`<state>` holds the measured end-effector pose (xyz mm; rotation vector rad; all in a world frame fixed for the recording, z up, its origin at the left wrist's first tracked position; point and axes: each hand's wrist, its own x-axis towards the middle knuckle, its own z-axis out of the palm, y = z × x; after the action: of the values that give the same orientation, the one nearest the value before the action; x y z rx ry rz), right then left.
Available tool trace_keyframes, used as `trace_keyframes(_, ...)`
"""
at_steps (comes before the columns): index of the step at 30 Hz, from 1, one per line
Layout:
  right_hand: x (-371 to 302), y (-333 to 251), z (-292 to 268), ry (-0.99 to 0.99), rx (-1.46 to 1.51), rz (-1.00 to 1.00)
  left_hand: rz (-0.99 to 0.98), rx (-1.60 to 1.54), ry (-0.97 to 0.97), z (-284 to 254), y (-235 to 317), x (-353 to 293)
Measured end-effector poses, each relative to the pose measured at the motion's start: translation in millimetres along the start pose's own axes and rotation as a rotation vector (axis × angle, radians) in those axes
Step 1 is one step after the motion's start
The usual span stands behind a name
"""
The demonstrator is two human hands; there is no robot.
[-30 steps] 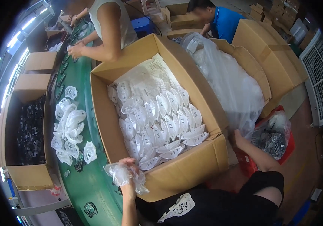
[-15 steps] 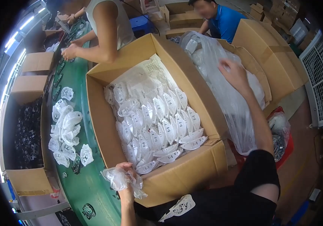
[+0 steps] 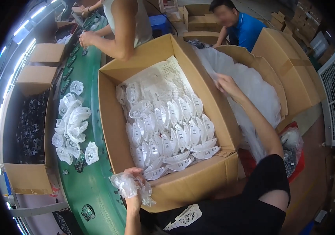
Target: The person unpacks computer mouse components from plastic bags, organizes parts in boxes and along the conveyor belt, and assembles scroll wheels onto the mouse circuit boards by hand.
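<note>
My left hand (image 3: 134,172) is closed around crumpled clear plastic bags (image 3: 125,185) at the near left corner of a large cardboard box (image 3: 198,177). Rows of white curved plastic parts (image 3: 171,142) stand packed in this box, on a printed paper sheet (image 3: 166,80). At the box's right side, my right hand (image 3: 228,85) pinches the edge of a large translucent plastic liner (image 3: 249,92). That liner spreads over another open carton (image 3: 273,78) and hangs down beside my right forearm.
On the green conveyor (image 3: 97,184) to the left lie white bagged parts (image 3: 73,121) and small circuit boards (image 3: 88,212). Beyond it stands a carton of black parts (image 3: 30,129). One co-worker (image 3: 126,31) works at the belt; another person in blue (image 3: 249,29) crouches behind. A red bag (image 3: 294,160) sits at right.
My right hand has moved left and down to the liner's edge, and the liner has shifted and flattened out. My left hand still holds the clear bags. The whole view has shifted slightly.
</note>
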<state>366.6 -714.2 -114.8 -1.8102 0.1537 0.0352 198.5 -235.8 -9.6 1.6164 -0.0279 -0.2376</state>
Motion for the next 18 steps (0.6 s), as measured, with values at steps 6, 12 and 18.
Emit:
trace_keyframes(6,-96.5,122.4,-35.2,-0.098,-0.094,0.005,0.015,0.019,-0.048,4.4,-1.4,6.7)
trace_keyframes(12,-101.8,91.5,-10.9,-0.38,-0.056,0.257,0.056,0.119,0.029,-1.1,-8.8,-0.9)
trace_keyframes(18,-98.9,84.6,-3.5,-0.364,-0.099,0.35,0.071,0.151,0.064,4.6,-3.5,-2.4)
